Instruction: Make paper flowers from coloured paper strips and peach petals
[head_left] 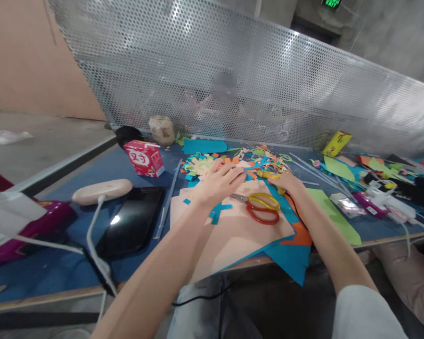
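Across the blue worktop [56, 268] lies a large peach paper sheet [233, 235], near the front edge. At its far end the left hand [219, 182] rests flat, grip released, fingers pointing right. The right hand [286, 181] is clenched around a yellow tool [268, 175], its long axis running leftward toward the paper scraps [257, 157]. Scissors [263, 207] lie on the sheet just before both hands, blades pointing left.

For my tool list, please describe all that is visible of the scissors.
The scissors lie flat on a peach paper sheet, between the left hand and the right hand. Handle loops: one yellow, one red, seemingly plastic. The short metal blades look closed, pointing toward the left hand. Neither hand grips them.
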The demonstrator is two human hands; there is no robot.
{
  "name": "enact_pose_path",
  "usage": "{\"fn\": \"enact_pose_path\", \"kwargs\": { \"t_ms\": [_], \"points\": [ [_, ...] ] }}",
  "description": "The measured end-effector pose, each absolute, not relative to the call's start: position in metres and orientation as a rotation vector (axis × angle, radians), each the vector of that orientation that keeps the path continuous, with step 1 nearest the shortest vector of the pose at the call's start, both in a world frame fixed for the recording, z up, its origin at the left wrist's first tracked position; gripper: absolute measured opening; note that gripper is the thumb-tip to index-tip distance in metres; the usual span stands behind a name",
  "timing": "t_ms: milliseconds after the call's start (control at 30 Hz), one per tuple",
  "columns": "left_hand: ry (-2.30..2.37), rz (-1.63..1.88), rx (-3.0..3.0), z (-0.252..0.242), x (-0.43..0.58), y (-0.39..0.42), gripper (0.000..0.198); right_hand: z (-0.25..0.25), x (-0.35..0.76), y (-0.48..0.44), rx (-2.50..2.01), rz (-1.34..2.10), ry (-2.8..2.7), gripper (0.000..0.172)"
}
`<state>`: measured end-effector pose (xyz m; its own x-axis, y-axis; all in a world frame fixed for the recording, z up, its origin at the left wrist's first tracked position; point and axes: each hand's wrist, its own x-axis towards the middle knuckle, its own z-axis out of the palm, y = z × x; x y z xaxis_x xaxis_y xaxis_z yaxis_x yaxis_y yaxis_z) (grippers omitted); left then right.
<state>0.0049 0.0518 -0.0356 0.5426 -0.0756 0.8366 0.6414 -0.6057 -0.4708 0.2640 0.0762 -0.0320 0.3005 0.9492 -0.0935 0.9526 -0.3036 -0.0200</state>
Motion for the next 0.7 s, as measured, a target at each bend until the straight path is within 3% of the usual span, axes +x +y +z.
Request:
{"fn": "enact_pose_path", "kwargs": {
  "t_ms": [300,500,700],
  "points": [
    [-0.456,-1.109,-1.983,-0.038,0.002,0.055,0.012,-0.020,0.275,0.058,2.563,-0.479,1.966,0.016],
    [-0.419,-1.148,-1.910,-0.034,0.004,0.051,0.009,-0.021,0.288,0.056,2.902,-0.764,2.075,0.018],
    [-0.400,-1.137,-1.952,-0.031,0.005,0.045,0.014,-0.012,0.291,0.053,2.903,-1.398,2.288,0.033]
  ]
}}
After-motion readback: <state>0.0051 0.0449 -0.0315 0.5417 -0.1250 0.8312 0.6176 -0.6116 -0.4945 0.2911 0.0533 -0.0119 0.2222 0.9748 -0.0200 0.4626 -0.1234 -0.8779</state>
